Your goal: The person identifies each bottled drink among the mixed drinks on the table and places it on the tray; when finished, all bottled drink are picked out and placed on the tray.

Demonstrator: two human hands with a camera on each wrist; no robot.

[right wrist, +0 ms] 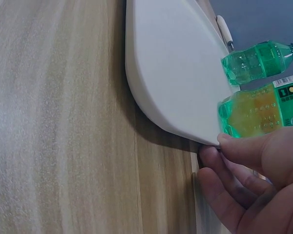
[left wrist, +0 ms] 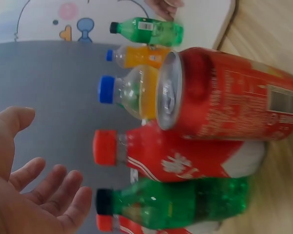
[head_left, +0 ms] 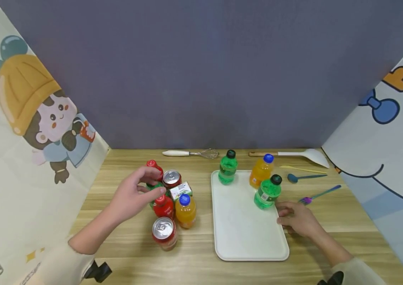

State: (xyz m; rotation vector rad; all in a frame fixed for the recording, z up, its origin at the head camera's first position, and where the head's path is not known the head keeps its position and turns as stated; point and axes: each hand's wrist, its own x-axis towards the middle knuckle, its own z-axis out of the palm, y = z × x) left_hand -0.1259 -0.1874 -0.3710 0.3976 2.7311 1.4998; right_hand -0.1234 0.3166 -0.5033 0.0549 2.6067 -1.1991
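My left hand (head_left: 135,194) hovers with relaxed, spread fingers over a cluster of drinks: two red cans (head_left: 164,232) (head_left: 171,178), a red bottle (head_left: 163,206), an orange bottle (head_left: 185,209) and a green bottle (left wrist: 185,202), mostly hidden under the hand in the head view. In the left wrist view the palm (left wrist: 29,195) holds nothing. A white tray (head_left: 247,229) carries two green bottles (head_left: 227,167) (head_left: 267,192) and an orange bottle (head_left: 261,171). My right hand (head_left: 295,218) lies at the tray's right edge, thumb on the rim (right wrist: 205,136), fingers curled against it.
A whisk (head_left: 194,153), a white spatula (head_left: 294,154), a blue spoon (head_left: 302,177) and a purple fork (head_left: 318,194) lie along the back and right of the wooden table (head_left: 194,261). A small carton (head_left: 181,190) sits among the drinks. Cartoon panels wall both sides.
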